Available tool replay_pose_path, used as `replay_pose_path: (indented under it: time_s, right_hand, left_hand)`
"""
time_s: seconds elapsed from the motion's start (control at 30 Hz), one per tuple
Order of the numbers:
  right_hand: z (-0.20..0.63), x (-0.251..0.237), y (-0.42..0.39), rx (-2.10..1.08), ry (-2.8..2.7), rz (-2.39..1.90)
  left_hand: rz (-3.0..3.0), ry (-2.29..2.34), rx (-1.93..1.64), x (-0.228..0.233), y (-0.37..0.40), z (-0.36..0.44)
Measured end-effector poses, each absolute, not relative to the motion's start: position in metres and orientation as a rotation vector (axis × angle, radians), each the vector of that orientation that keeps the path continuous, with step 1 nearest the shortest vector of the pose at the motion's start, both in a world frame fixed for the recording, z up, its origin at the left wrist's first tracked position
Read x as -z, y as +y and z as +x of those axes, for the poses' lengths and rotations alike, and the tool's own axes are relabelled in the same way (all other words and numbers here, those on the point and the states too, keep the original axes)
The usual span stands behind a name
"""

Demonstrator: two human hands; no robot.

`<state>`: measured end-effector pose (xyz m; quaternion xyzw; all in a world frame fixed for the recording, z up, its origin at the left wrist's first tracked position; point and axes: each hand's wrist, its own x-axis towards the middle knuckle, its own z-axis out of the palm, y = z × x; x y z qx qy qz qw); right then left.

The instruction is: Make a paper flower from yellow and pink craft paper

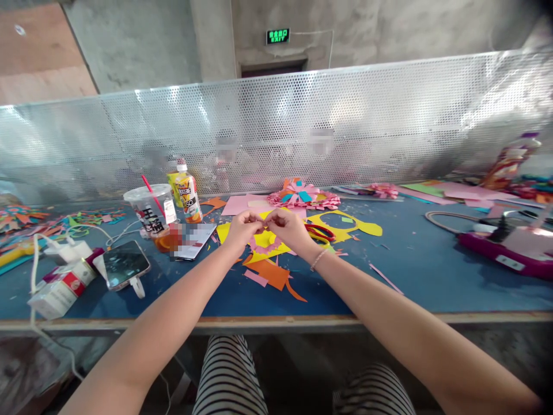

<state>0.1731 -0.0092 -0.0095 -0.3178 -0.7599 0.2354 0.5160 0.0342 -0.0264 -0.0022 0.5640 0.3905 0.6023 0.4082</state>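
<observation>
My left hand and my right hand meet over the middle of the table, thumbs and fingertips pinched together. What sits between the fingertips is too small to make out. Just below them a curved pink paper strip with a notched edge lies over yellow paper. Beside my right wrist are red-handled scissors, partly hidden by that wrist. Orange paper scraps and a small pink paper piece lie nearer to me.
A plastic cup with a red straw, a drink bottle and a phone stand or lie left. Pink paper flowers rest at the back before a perforated metal screen. A purple power strip is right.
</observation>
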Motion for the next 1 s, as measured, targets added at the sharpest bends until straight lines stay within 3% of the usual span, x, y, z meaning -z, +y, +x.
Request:
replay_pose_path:
  time_s: [0.73,1.0]
  right_hand:
    - [0.169,-0.001,-0.022,-0.781,-1.688,-0.735]
    - [0.165,0.002,-0.017,-1.106,-1.471,-0.667]
  left_hand:
    - [1.390,0.916,-1.546,-0.001,-0.030,0.034]
    - [1.658,0.963,-1.550,0.005,-0.023,0.028]
